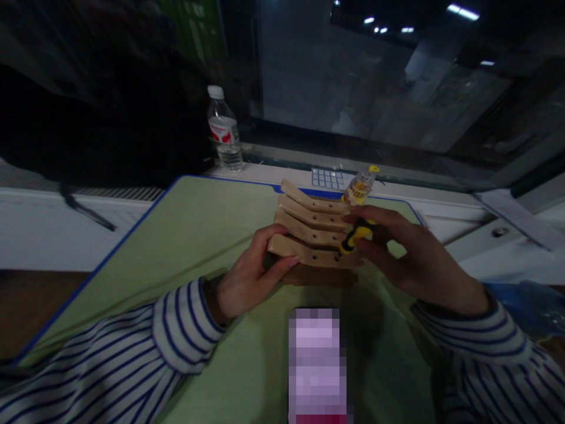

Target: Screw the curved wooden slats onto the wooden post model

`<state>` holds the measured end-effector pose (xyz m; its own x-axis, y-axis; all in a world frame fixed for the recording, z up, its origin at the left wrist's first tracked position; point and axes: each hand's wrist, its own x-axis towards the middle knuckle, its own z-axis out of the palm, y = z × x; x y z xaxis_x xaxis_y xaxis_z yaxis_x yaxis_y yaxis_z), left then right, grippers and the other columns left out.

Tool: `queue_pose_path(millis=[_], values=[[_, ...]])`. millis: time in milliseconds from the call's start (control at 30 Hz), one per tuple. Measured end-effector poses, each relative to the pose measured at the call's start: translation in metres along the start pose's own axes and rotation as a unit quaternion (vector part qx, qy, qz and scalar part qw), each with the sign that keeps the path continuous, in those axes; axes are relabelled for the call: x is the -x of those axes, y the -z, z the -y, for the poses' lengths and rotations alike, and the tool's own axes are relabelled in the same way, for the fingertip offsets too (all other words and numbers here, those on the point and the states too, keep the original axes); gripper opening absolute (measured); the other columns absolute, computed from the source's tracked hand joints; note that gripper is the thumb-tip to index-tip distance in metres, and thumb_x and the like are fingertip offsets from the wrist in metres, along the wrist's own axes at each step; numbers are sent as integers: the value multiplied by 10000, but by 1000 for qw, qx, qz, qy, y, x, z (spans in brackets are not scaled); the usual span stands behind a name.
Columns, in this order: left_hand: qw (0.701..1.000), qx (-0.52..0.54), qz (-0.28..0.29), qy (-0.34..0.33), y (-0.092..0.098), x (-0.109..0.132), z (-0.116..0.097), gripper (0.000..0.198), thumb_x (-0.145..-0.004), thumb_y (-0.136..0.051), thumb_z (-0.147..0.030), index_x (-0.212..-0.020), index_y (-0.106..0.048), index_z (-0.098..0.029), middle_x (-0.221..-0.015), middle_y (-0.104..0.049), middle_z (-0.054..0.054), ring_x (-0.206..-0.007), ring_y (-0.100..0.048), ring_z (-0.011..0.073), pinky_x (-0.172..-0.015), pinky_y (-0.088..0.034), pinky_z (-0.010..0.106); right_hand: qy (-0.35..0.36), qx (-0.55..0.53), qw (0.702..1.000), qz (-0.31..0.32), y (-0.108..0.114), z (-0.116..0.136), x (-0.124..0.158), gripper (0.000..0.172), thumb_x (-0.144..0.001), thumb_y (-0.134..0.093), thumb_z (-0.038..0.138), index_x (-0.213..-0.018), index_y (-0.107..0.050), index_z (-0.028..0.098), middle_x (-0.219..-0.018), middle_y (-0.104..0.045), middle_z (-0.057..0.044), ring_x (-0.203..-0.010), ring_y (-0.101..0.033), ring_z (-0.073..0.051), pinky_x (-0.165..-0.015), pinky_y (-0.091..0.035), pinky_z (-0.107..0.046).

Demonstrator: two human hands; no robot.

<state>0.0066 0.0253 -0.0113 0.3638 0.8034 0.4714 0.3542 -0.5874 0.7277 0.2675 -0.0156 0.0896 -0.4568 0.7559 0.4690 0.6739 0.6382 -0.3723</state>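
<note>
A stack of bent wooden slats (309, 232) with small holes stands on a green mat (198, 235). My left hand (249, 277) grips the left end of the lowest slat, fingers wrapped round it. My right hand (406, 259) is closed on a short yellow-and-black screwdriver (355, 235), whose tip rests at a hole near the right end of the slats. A small clear bag with yellow contents (362, 185) lies just behind the slats.
A plastic water bottle (225, 132) stands on the white ledge at the back left. A small gridded card (329, 178) lies behind the slats. A dark bag fills the far left. A blurred pink patch sits at the bottom centre. Papers lie on the right.
</note>
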Motion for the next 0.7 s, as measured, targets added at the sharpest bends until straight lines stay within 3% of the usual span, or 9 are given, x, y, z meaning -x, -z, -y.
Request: queue_pose_path(millis=[200,433,700], values=[[1000,-5,-4,-3,0,0,-1,448,-898,-585,-348,-1282,-368,-265,-1193,-582,63,-1092,-582,212,-937,-484,369,-23,-3,1000,6,0,4,2,426,-908,-570,213,-1319,-474,268,-1087,-699,-70,-735,-686,-154,-575,-533,-247],[1000,-3,-7,-8,0,-1,-4,424,-903,-577,-361,-1261,-380,-248,-1193,-575,61,-1105,-575,205,-949,-471,343,-14,40,999,-5,2,5,0,395,-894,-599,235,-1274,-493,257,-1159,-669,-66,-662,-655,-117,-567,-517,-233],[1000,-5,-2,-15,2,-3,-4,425,-907,-575,-354,-1266,-374,-246,-1191,-558,61,-1116,-558,206,-969,-459,355,-4,88,996,-19,1,7,-1,383,-895,-603,295,-1257,-492,243,-1097,-670,-69,-605,-626,-113,-521,-498,-237]])
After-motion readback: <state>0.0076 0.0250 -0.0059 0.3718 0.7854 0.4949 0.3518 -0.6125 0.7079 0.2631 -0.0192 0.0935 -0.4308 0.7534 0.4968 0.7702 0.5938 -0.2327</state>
